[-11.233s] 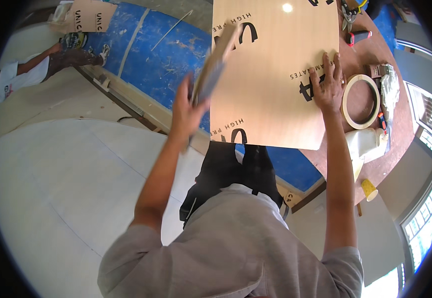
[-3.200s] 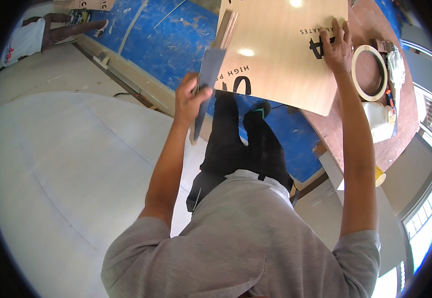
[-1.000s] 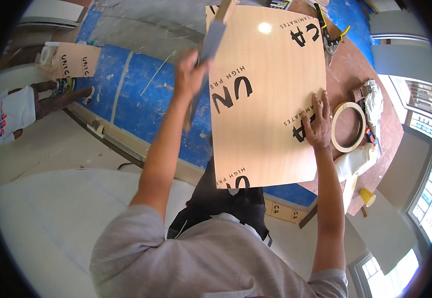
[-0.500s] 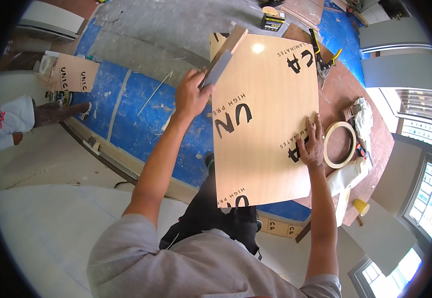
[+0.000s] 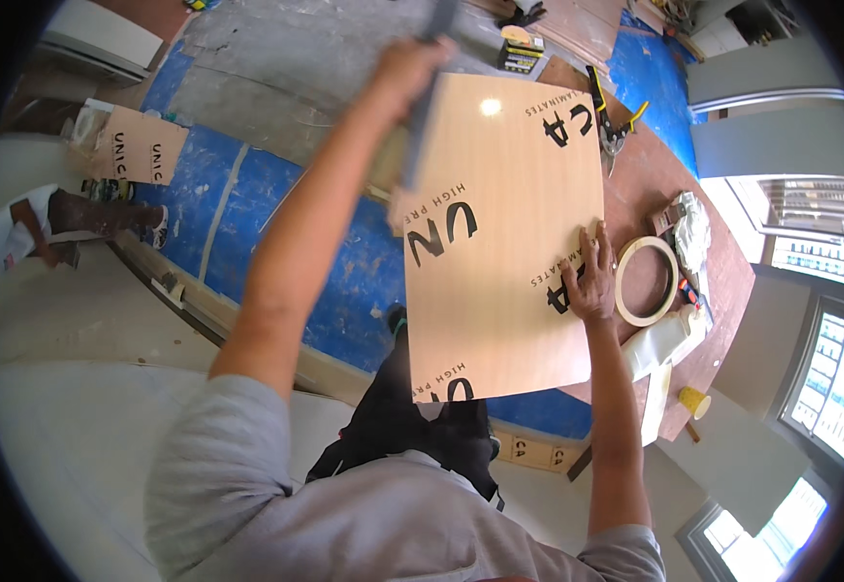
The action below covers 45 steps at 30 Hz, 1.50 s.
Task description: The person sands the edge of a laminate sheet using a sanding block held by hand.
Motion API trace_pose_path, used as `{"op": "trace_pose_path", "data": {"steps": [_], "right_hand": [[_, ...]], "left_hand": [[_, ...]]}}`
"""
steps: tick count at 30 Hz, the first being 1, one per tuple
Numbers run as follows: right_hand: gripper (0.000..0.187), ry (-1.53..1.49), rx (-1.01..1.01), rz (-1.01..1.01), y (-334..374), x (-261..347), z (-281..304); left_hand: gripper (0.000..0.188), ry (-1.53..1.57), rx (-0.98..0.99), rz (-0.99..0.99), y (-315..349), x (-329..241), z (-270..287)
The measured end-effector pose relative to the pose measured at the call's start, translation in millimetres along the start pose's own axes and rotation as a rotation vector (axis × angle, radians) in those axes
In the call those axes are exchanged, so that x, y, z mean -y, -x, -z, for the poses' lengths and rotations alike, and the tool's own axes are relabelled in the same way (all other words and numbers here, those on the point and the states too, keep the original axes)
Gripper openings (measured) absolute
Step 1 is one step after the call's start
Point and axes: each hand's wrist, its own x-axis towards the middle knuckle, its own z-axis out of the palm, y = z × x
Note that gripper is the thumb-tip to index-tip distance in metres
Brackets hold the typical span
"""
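Observation:
A pale wood-coloured laminate sheet [image 5: 499, 233] with black lettering lies in front of me, its near end sticking out over the table edge. My left hand [image 5: 406, 74] is closed around a long grey-faced wooden sanding block [image 5: 425, 126], smeared by motion. The block stands at the sheet's far left edge; whether it touches that edge I cannot tell. Spread on the sheet's right side, my right hand [image 5: 591, 279] presses down with its fingers apart and holds nothing.
On the brown table [image 5: 659, 184] to the right are a masking tape roll [image 5: 647, 241], yellow-handled snips [image 5: 616, 126], a white bottle [image 5: 654, 344] and a yellow cup [image 5: 694, 402]. Blue sheeting [image 5: 276, 204] covers the floor. Another person [image 5: 39, 223] is at the far left.
My left hand has pushed the sanding block away from me, along the sheet's left edge toward the far end. My right hand stays flat on the sheet. The view has shifted slightly.

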Motion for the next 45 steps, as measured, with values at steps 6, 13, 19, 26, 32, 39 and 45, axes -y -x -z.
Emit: {"op": "trace_pose_path", "data": {"steps": [6, 13, 19, 26, 32, 39, 45], "right_hand": [[0.064, 0.088, -0.056, 0.068, 8.9, -9.1, -8.6], [0.042, 0.001, -0.190, 0.032, 16.8, 6.3, -3.0], [0.039, -0.097, -0.269, 0.053, 18.7, -13.9, -25.7], [0.040, 0.023, -0.279, 0.215, 9.8, -5.6, -13.3], [0.041, 0.005, -0.205, 0.257, 6.5, -11.5, -16.2], [0.039, 0.012, -0.195, 0.259, 7.2, -16.4, -17.1], [0.038, -0.005, -0.199, 0.257, 6.6, -14.9, -17.4]], "left_hand": [[0.040, 0.281, 0.006, 0.237, 100.0, 36.8, -292.4], [0.066, -0.123, -0.110, 0.346, 156.5, 33.4, -452.4], [0.063, -0.557, -0.088, -0.099, 224.2, 40.9, -400.9], [0.077, -1.016, -0.488, 0.027, 426.9, 164.6, -75.8], [0.080, -0.570, -0.271, 0.328, 424.0, 169.8, -80.2], [0.082, -0.693, -0.233, 0.491, 307.1, 143.3, -51.8], [0.084, -0.763, -0.387, 0.288, 226.7, 161.1, -14.8]]}}
